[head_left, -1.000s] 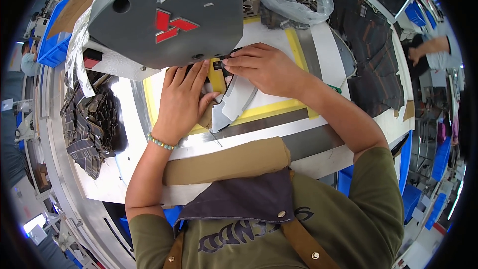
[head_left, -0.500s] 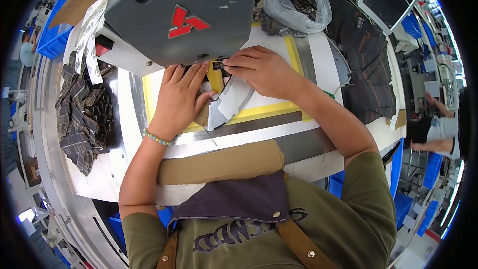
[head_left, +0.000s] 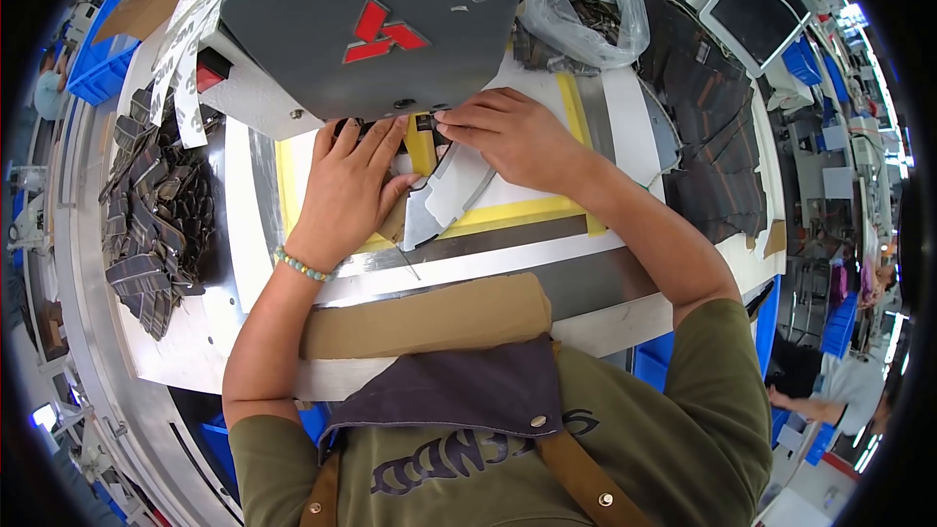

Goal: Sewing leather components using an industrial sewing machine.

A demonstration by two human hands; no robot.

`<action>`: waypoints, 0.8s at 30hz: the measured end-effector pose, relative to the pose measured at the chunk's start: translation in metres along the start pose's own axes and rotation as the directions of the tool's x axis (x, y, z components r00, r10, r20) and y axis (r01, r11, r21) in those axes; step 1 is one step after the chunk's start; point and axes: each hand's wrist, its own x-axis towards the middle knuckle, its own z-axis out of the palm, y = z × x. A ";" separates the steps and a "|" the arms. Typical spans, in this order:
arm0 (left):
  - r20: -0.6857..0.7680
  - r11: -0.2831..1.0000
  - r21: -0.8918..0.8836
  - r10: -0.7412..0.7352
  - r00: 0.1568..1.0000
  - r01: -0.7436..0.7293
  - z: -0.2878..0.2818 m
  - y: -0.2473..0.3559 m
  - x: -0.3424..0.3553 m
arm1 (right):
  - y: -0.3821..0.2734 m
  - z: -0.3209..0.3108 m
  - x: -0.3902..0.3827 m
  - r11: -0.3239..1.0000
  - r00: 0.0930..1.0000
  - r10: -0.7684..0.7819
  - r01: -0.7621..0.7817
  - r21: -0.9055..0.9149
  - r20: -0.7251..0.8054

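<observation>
Seemingly to steady the yellow strip (head_left: 420, 151) between them by the near edge of the grey machine head (head_left: 381, 39), the left hand (head_left: 353, 168) lies spread and the right hand (head_left: 522, 143) bends its fingers inward, whether pinching I cannot tell, over a white worktop (head_left: 176, 346) amid blue bins (head_left: 101, 78).

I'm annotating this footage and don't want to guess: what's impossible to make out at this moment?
- Head view: what lies directly beneath the left hand; the hand itself covers it.
- Head view: whether the right hand grips or only presses; the hand hides the contact.
- Head view: the space under the grey machine head, which blocks it.
- Head view: what the co-worker far right is doing; too small and blurred.
</observation>
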 end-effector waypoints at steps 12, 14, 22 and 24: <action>-0.034 1.000 -0.017 0.004 0.999 -0.005 0.002 0.000 -0.001 | -0.001 -0.003 0.001 1.000 1.000 -0.007 0.008 -0.022 0.019; -0.065 1.000 -0.013 0.007 0.998 -0.007 0.002 0.000 0.000 | -0.001 -0.004 0.001 1.000 1.000 -0.010 0.011 -0.023 0.021; -0.009 0.999 -0.042 -0.029 1.000 0.028 0.001 -0.001 -0.001 | 0.003 -0.004 0.007 0.998 1.000 -0.028 0.027 -0.050 -0.006; -0.030 0.999 -0.032 -0.019 0.999 0.018 0.002 -0.002 -0.001 | 0.005 -0.005 0.008 0.999 1.000 -0.024 0.024 -0.038 -0.005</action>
